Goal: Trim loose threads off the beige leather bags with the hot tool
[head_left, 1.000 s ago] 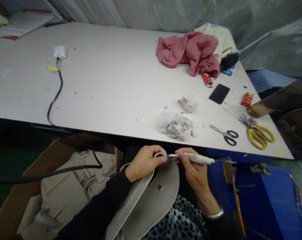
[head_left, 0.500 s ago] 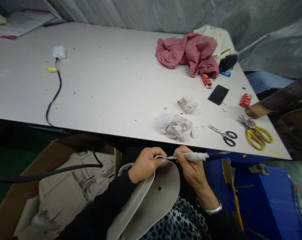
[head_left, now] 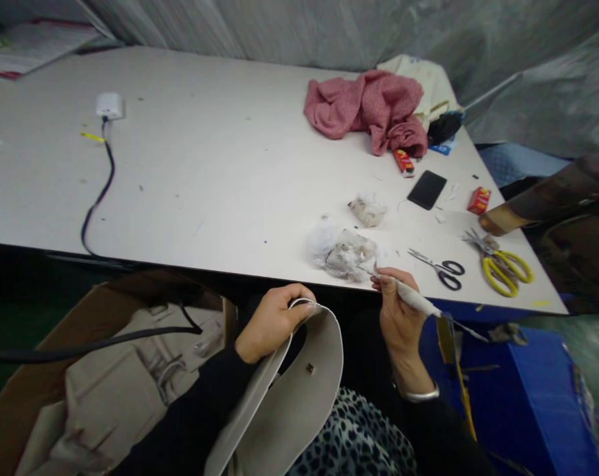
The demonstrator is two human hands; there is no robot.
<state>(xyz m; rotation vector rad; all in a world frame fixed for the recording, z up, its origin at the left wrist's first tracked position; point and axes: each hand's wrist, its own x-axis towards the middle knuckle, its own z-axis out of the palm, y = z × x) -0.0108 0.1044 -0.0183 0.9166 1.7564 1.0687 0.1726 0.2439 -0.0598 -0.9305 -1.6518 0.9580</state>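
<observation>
My left hand (head_left: 274, 320) pinches the top edge of a beige bag (head_left: 309, 396), which looks like leather and hangs over my lap. The bag gapes, and a small metal fitting shows on its inner face. In my right hand (head_left: 401, 324) is a thin-tipped tool with a white-wrapped handle (head_left: 416, 299); a cord or wire trails from its rear end. The tool's tip points left, at the near edge of a dirty lump in crumpled clear plastic (head_left: 349, 254). I cannot tell whether the tip touches it.
Black-handled scissors (head_left: 441, 268) and yellow-handled pliers (head_left: 508, 268) lie at the right of the white table (head_left: 205, 165). Behind are a dark flat pad (head_left: 427, 190) and a pink cloth (head_left: 369, 109). A cardboard box (head_left: 86, 317) of beige pieces stands lower left, blue bins (head_left: 522, 390) lower right.
My right hand has moved right, away from the bag's edge, and the tool's tip has gone from the edge up to the plastic-wrapped lump. My left hand keeps its hold on the bag.
</observation>
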